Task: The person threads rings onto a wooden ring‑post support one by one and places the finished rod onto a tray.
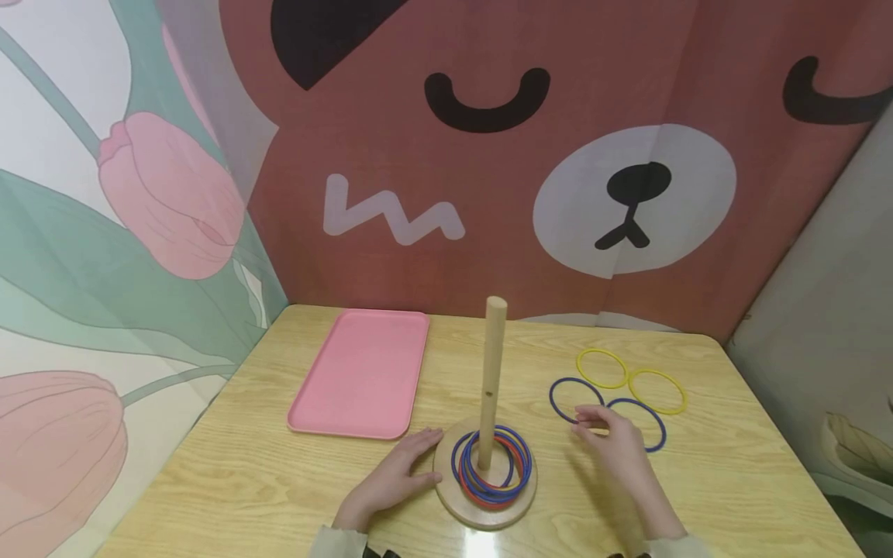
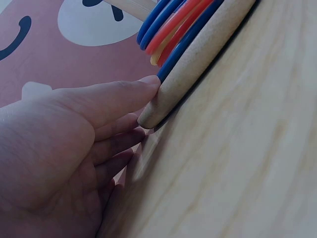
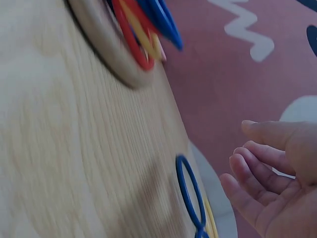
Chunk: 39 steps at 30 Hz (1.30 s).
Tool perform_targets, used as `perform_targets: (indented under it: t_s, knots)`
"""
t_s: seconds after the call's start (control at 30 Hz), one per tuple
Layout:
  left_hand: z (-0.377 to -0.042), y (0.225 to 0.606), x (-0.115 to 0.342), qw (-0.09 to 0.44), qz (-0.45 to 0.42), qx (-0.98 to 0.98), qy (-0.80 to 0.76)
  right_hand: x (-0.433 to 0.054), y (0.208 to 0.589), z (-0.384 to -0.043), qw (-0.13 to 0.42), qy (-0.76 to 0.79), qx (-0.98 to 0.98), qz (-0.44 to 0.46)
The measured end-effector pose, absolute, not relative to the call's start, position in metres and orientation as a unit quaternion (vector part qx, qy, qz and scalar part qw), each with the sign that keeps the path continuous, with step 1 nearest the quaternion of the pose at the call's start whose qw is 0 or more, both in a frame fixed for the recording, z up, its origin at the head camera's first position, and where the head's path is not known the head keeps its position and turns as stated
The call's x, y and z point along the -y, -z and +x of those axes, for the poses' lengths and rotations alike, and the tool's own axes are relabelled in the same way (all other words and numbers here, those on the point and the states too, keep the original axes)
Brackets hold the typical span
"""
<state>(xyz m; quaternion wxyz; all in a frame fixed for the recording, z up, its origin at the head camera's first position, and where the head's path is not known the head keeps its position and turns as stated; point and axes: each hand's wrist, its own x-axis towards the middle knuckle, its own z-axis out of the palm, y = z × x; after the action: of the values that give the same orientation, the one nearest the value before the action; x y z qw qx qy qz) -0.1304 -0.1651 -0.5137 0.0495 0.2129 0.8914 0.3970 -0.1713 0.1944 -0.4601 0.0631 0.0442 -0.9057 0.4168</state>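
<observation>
A wooden peg [image 1: 491, 364] stands upright on a round wooden base [image 1: 481, 518]. Several blue, red and yellow rings [image 1: 528, 469] lie stacked loosely around its foot. My left hand [image 1: 398, 477] rests at the left of the base, fingers extended; in the left wrist view its thumb [image 2: 133, 94] touches the rim. To the right of the base, my right hand [image 1: 617, 446] hovers over the table with loosely bent fingers and holds nothing. Near its fingertips lie a blue ring [image 1: 551, 395] and a second blue ring [image 1: 663, 426], the latter partly hidden by the hand.
Beyond the blue rings, two yellow rings [image 1: 603, 350] lie flat on the wooden table [image 1: 230, 465]. A pink tray [image 1: 363, 372] sits at the back left. Behind the table hangs a curtain [image 1: 384, 155] printed with a bear; flowered fabric [image 1: 167, 194] covers the left side.
</observation>
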Motion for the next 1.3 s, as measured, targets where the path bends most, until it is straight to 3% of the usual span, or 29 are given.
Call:
perform_targets:
  t_s: [0.33,0.67,1.3]
  knots:
    - [-0.130,0.514,0.164,0.046,0.214,-0.892,-0.396,-0.231,0.467,-0.179,0.086,-0.418,0.904,0.016]
    - [-0.130,0.516,0.165,0.049,0.214,-0.892,-0.395,-0.261,0.475,-0.181,0.016,-0.395,0.918,-0.036]
    - [-0.130,0.514,0.165,0.052,0.210,-0.891,-0.399,-0.288,0.492,-0.185,0.034,-0.340,0.934,-0.108]
